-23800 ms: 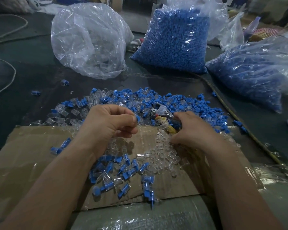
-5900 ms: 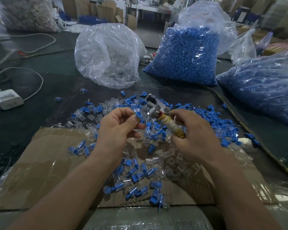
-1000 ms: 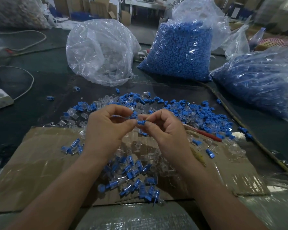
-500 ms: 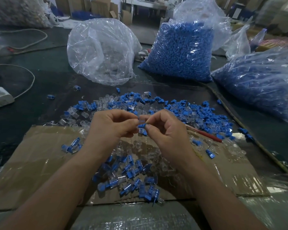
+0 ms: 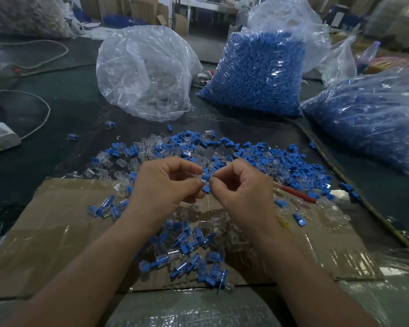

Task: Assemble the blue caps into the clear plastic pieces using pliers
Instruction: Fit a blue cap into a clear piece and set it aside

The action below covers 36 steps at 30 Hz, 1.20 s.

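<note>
Blue cap (image 5: 206,177) pinched between both hands (image 5: 165,185) (image 5: 241,187) — fingertips meeting.

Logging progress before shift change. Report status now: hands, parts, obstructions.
Left hand pinches clear piece, right hand pinches blue cap, fingertips meeting. Seating unclear. Pliers lie unheld on cardboard, right of right hand.

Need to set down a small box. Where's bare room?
Bare cardboard left of the left forearm, and near corner right of the right forearm. Crowded: loose pile at the cardboard's far edge, finished pieces between the forearms.
</note>
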{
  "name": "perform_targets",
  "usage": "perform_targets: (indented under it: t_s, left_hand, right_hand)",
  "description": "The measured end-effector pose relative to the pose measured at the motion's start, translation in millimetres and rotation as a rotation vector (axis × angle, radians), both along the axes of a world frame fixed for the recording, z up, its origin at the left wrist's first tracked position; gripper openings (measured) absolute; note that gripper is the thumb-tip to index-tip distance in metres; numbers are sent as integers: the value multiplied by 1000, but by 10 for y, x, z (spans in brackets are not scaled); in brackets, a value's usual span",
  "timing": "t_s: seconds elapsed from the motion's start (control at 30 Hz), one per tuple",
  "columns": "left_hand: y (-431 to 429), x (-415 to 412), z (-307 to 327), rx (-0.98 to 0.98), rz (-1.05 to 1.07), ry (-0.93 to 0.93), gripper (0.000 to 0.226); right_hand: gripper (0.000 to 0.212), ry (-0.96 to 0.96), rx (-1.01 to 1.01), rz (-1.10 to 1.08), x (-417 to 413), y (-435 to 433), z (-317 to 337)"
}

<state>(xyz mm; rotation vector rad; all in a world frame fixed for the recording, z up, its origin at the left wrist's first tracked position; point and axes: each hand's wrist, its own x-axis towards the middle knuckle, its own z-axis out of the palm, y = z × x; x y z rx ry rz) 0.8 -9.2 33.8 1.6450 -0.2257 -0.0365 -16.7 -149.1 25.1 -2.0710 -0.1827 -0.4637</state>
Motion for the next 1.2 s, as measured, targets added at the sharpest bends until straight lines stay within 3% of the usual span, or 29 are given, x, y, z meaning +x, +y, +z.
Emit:
perform_targets:
  t_s: [0.17,0.37,0.77,0.97,1.2]
  left_hand:
    - [2,11,-37,61,14,-39,21]
    - [8,11,-32,68,-3,-52,23]
    - [39,24,-21,68,-15,-74,14]
    - [45,29,-15,62,-34,-72,20]
    - [52,52,13,-139,-88,170,10]
  right_hand:
    - [16,132,71,66,-8,17,28]
    - [14,159,31,65,-11,5,59]
    - [15,-15,-351,118,19,-53,22]
    - [13,8,-203,151,28,-49,13]
    - [28,20,105,254,34,-65,26]
